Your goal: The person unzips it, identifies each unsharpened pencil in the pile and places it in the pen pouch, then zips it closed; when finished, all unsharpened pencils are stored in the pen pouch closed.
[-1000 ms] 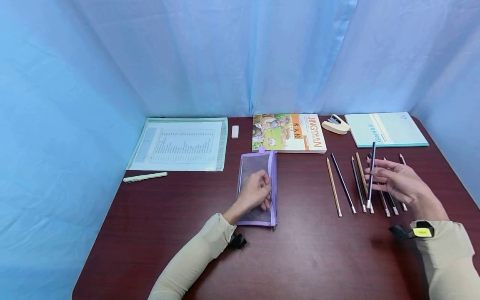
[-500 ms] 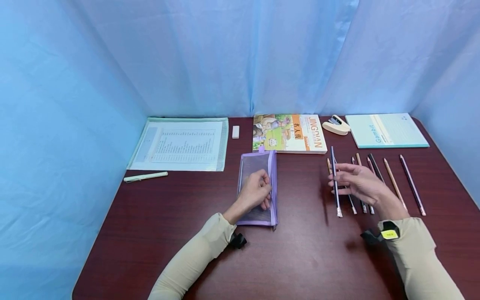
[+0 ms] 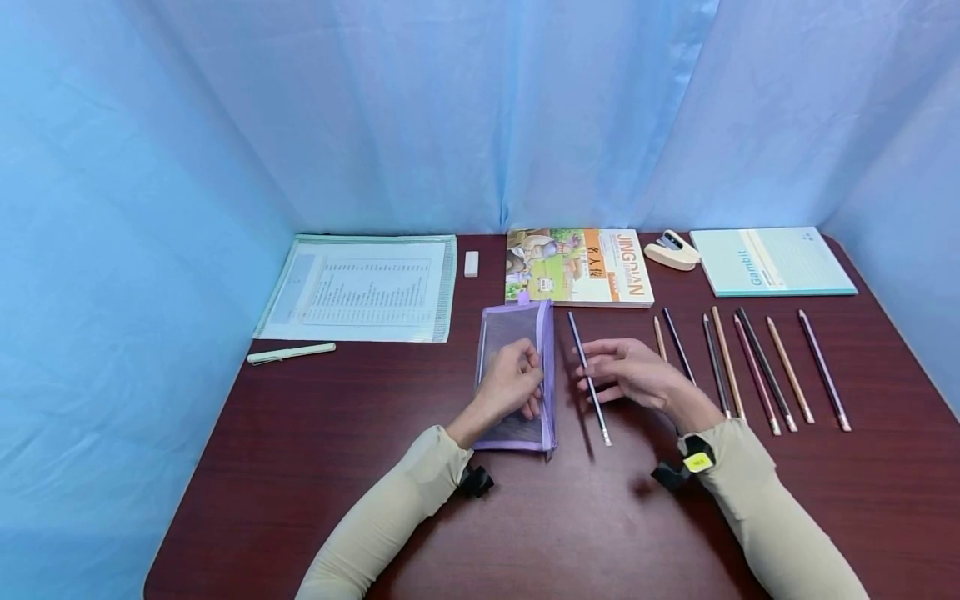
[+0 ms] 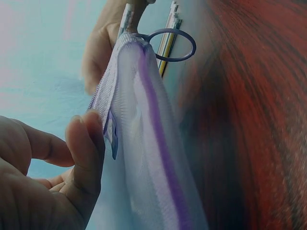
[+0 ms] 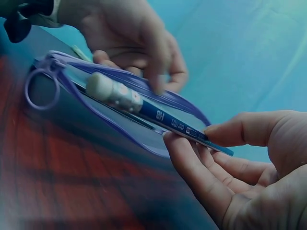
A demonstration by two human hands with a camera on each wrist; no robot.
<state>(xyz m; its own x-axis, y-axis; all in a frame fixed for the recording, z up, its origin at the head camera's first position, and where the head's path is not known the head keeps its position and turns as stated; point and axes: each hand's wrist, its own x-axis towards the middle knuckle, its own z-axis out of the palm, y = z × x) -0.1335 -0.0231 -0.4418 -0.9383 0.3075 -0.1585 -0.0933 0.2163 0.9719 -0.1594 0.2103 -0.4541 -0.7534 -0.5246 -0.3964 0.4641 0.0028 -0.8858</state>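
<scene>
A purple mesh pencil pouch [image 3: 547, 358] lies before me, its zipper side parted, as the right wrist view shows. My left hand [image 3: 512, 383] rests over it and pinches the upper edge of the opening between thumb and fingers. Just right of the pouch, my right hand [image 3: 637, 371] holds a blue pencil [image 5: 165, 117] by thumb and fingertips above the table. Its white eraser end points toward me, and in the right wrist view it overlaps the opening. Several other pencils [image 3: 766, 369] lie in a row to the right, partly behind my right forearm.
At the back stand out a clear document sleeve [image 3: 360, 292], a white eraser [image 3: 471, 263], a book [image 3: 577, 267], a stapler [image 3: 671, 250] and a notebook [image 3: 780, 262]. A pale green pen [image 3: 292, 353] lies at left. Blue curtains [image 3: 420, 117] close off the back and sides.
My right hand has carried the blue pencil leftward from the pencil row to beside the pouch, uncovering more pencils. The left hand and pouch have stayed in place.
</scene>
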